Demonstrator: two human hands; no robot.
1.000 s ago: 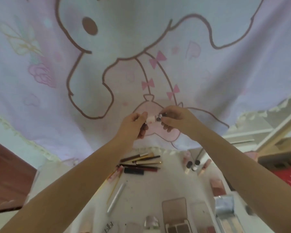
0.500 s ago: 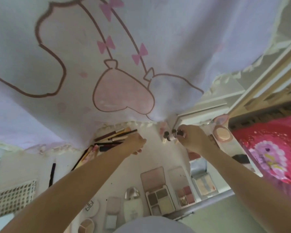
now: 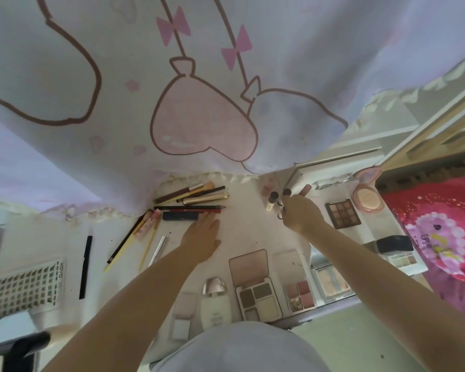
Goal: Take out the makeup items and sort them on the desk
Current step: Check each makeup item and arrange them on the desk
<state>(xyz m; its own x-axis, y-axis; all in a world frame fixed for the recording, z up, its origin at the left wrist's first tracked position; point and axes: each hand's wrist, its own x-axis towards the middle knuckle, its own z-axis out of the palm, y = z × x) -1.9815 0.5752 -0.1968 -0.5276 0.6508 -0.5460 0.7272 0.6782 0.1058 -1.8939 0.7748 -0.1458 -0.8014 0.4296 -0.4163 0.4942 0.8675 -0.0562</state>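
On the white desk [image 3: 249,232] my right hand [image 3: 300,214] grips a small tube [image 3: 280,206] at the back. It holds the tube right beside two black-capped tubes [image 3: 273,197] that stand there. My left hand [image 3: 202,233] lies flat with straight fingers, its fingertips close to a navy case [image 3: 180,216]. Behind that case lie brushes and pencils [image 3: 193,196] in a row. Near the front edge are an open eyeshadow palette [image 3: 258,296], a blush palette [image 3: 300,294] and a white bottle [image 3: 215,304].
A cartoon-print curtain [image 3: 199,76] hangs over the desk's back. A brown palette [image 3: 342,213] and a pink compact [image 3: 367,200] lie right of my right hand. A lash tray [image 3: 24,291] and a black pen [image 3: 85,267] lie at the left; red-pink fabric [image 3: 440,224] is at the far right.
Both hands came down from in front of the curtain. The left hand let go of the tube and settled flat on the desk; the right carried the tube to the black-capped tubes.
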